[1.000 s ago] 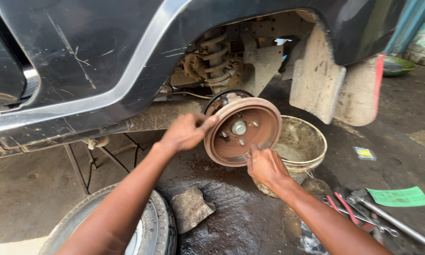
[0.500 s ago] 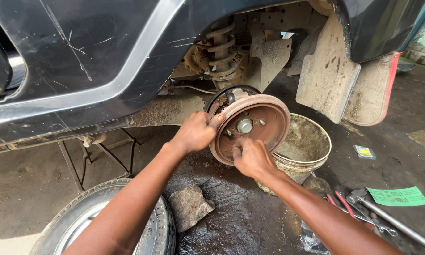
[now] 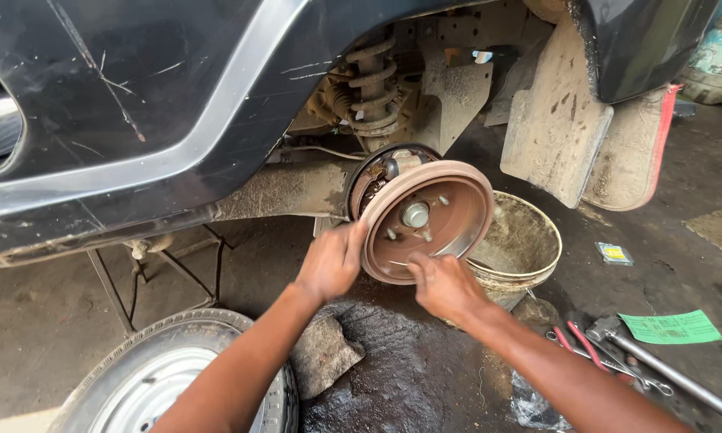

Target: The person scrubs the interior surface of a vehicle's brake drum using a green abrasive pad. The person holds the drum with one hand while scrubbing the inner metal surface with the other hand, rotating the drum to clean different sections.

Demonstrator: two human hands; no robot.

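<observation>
Brake drum [image 3: 425,220]: rust-brown, seated over the hub under the wheel arch, just above a dirty bucket [image 3: 525,240].
Facing: open face toward the camera, tilted slightly up and right; axis along the axle, outward from the car.
Left hand [image 3: 331,261]: grip closed on the drum's left rim.
Right hand [image 3: 443,285]: fingers pressed on the lower rim.
Doing it well: pull evenly on opposite edges, straight along the axle, no cocking on the studs.
Around: loose wheel [image 3: 164,377], rock [image 3: 322,353], tools [image 3: 617,353] on the wet floor.

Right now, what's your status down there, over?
Left hand on brake drum rim. Right hand on its lower face. Bucket right behind, rock below.
</observation>
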